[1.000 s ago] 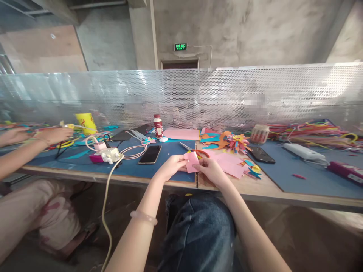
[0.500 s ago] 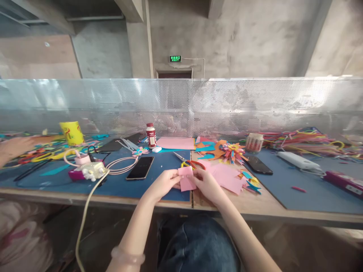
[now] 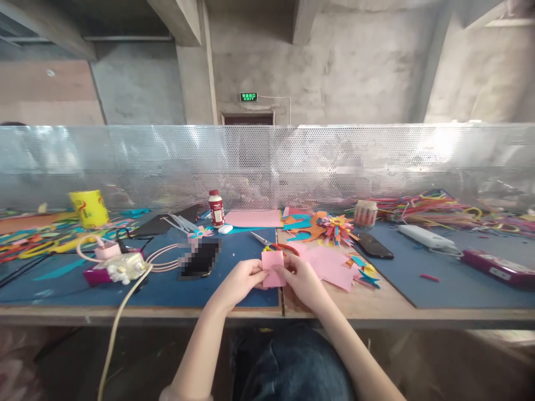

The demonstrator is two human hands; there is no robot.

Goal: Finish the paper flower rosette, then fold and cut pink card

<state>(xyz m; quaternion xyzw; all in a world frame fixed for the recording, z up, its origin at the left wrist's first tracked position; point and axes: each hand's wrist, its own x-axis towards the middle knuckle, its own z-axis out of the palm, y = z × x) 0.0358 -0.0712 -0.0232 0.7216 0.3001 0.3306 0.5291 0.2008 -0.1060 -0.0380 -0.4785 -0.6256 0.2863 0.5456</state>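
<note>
A small pink paper piece (image 3: 273, 269) is held upright between both hands, above the table's front edge. My left hand (image 3: 246, 281) pinches its left side, thumb on the face towards me. On the right side, my right hand (image 3: 297, 278) grips the same paper with thumb and fingers. Just behind the paper lie scissors (image 3: 287, 247) with orange and yellow handles, partly hidden by it. Larger pink paper sheets (image 3: 330, 266) lie to the right of my right hand, beside small blue and yellow cut pieces (image 3: 368, 272).
A phone (image 3: 201, 257) and a power strip with plugs (image 3: 121, 264) lie left. Behind stand a red-capped bottle (image 3: 216, 209) and a yellow container (image 3: 89, 209). To the right are a paper flower (image 3: 336, 229), a jar (image 3: 365, 214), another phone (image 3: 375, 245) and colourful strips (image 3: 434, 209).
The view has shifted slightly, and the pink paper now looks straighter and less tilted between my hands. Another person's hand at the far left has gone out of view.
</note>
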